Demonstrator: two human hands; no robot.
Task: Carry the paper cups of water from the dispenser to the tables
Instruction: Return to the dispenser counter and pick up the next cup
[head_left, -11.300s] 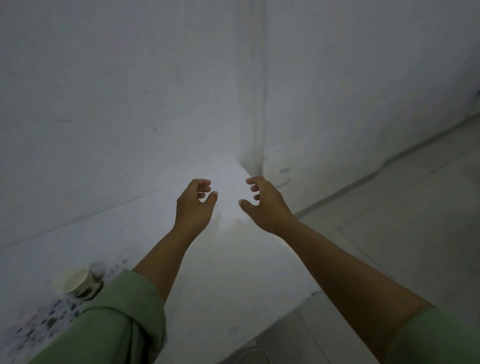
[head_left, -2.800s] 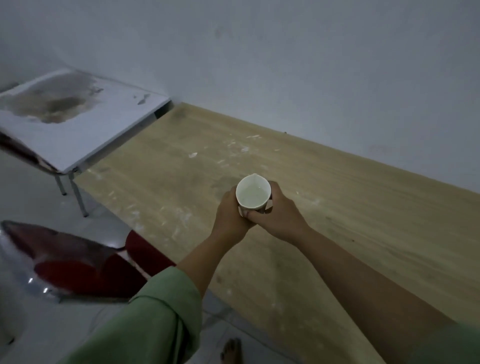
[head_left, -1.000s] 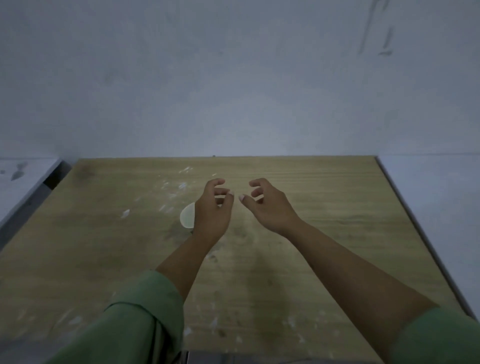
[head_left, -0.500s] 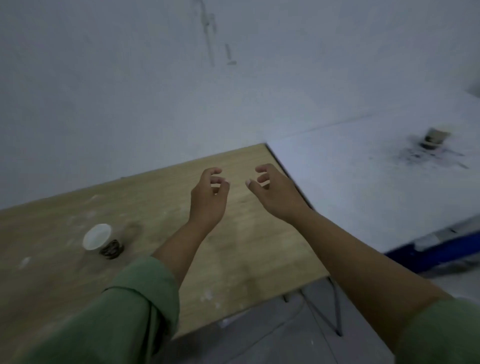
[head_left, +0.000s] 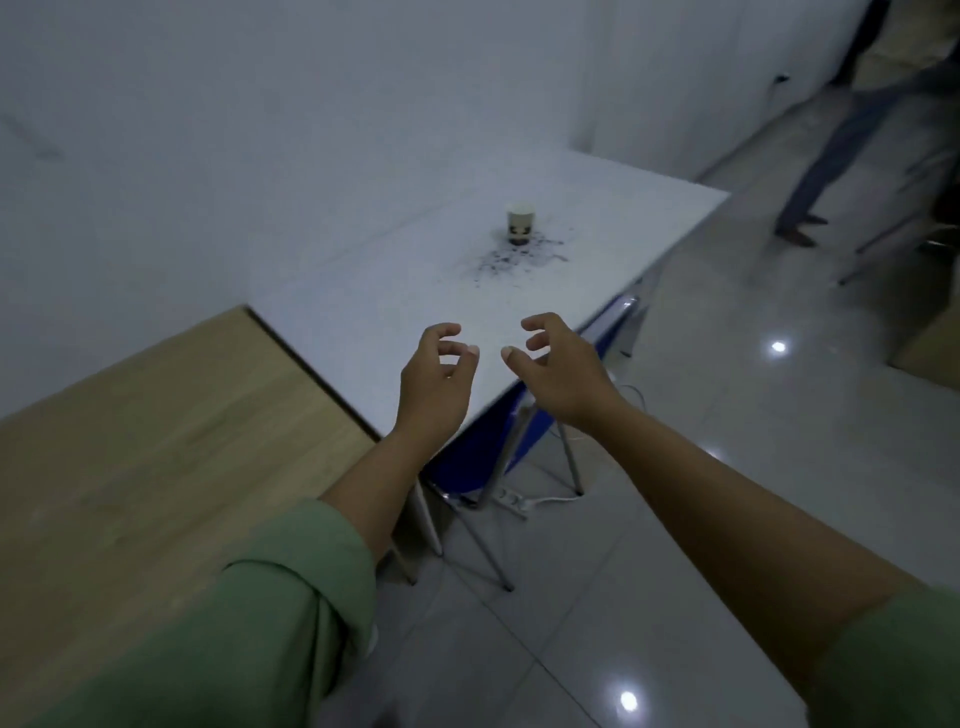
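Left hand (head_left: 434, 387) and right hand (head_left: 561, 371): both raised side by side in the air, fingers curled loosely and spread, palms facing each other, holding nothing. A narrow gap separates the two thumbs. Both forearms are bare; green sleeves (head_left: 270, 618) are pushed up past the elbows.

Beneath the hands lies the near corner of a white table (head_left: 395, 291), which butts edge to edge against a wooden table (head_left: 156, 441) on the left. Both stand against a pale wall (head_left: 260, 104). Metal legs (head_left: 491, 478) and a blue panel show under the white table's near edge; a white cable trails on the tiled floor (head_left: 727, 415) there.

One paper cup (head_left: 520, 224), upright with a dark printed pattern, stands well beyond the hands, toward the far right part of the white table, set back from its right edge. Dark speckled marks (head_left: 511, 257) spread on the tabletop just in front of it. Nothing stands between hands and cup.

At upper right, another person's legs (head_left: 831, 150) are on the floor, blurred.
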